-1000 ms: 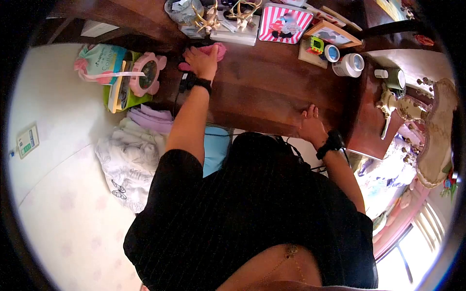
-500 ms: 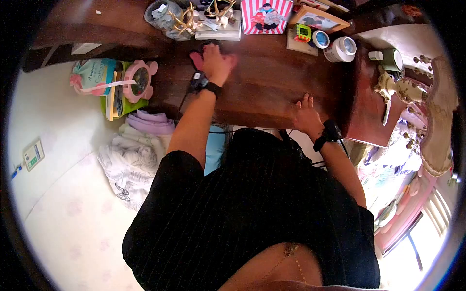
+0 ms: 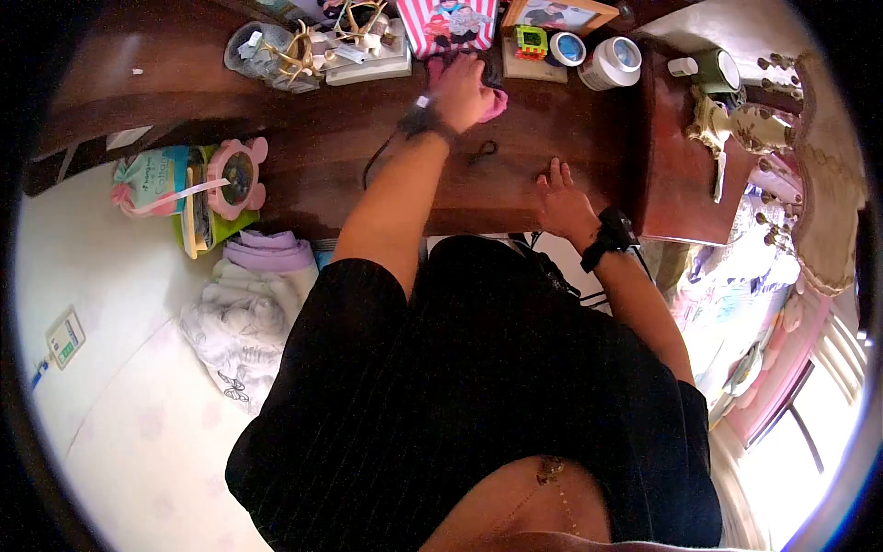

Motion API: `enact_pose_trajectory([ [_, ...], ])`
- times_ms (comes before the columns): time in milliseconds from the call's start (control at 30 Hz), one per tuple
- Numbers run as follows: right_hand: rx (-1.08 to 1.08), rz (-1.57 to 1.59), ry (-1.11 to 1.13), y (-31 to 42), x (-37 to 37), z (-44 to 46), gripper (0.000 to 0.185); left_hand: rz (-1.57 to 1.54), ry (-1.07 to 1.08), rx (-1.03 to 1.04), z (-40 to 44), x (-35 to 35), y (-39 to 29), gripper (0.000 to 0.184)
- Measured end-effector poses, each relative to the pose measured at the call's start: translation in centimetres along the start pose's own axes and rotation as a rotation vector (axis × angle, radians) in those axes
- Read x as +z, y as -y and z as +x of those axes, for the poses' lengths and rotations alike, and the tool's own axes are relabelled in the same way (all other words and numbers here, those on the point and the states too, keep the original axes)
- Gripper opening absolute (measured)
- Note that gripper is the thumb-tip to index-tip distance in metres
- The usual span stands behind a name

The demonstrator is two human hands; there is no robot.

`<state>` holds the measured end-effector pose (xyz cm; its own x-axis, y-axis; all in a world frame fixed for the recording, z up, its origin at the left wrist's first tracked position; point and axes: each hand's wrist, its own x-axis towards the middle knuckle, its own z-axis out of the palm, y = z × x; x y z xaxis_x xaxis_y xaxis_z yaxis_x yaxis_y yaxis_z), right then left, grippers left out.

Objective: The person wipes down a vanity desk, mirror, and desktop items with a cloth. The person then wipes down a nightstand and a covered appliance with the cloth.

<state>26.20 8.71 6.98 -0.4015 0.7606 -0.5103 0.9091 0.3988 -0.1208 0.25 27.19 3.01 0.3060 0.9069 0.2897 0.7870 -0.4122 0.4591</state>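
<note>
My left hand (image 3: 460, 92) reaches to the back of the dark brown wooden desk, its fingers bent over a pink and dark cloth (image 3: 495, 103). The cloth lies on the desktop just in front of a red-and-white striped picture (image 3: 449, 26), partly hidden by the hand. A thin dark loop (image 3: 483, 152) rests on the wood near that wrist. My right hand (image 3: 565, 204) lies on the desk's front edge with fingers apart and nothing in it. Both wrists carry black straps.
Along the back stand a glass jar (image 3: 260, 60), antler-shaped ornaments (image 3: 303, 57), a framed photo (image 3: 561, 16), a green-and-red toy (image 3: 531, 41) and a white tub (image 3: 611, 66). A lamp (image 3: 754, 127) stands to the right. On the left are a pink clock (image 3: 237, 179) and folded lilac fabric (image 3: 269, 252).
My left hand and the cloth have slid right and back toward the striped picture. The right hand stays on the front edge. The whole view has shifted a little.
</note>
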Motion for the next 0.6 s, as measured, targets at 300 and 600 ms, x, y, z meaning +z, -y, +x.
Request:
enact_pose_trajectory([
  [300, 0.059, -0.008, 0.16, 1.5, -3.3, 0.0, 0.064, 0.005, 0.085, -0.192, -8.3, -5.6, 1.0, 0.06],
  [600, 0.048, -0.067, 0.228, 1.3, -3.7, 0.5, 0.068, 0.28, -0.077, -0.63, -17.3, -12.1, 15.9, 0.069],
])
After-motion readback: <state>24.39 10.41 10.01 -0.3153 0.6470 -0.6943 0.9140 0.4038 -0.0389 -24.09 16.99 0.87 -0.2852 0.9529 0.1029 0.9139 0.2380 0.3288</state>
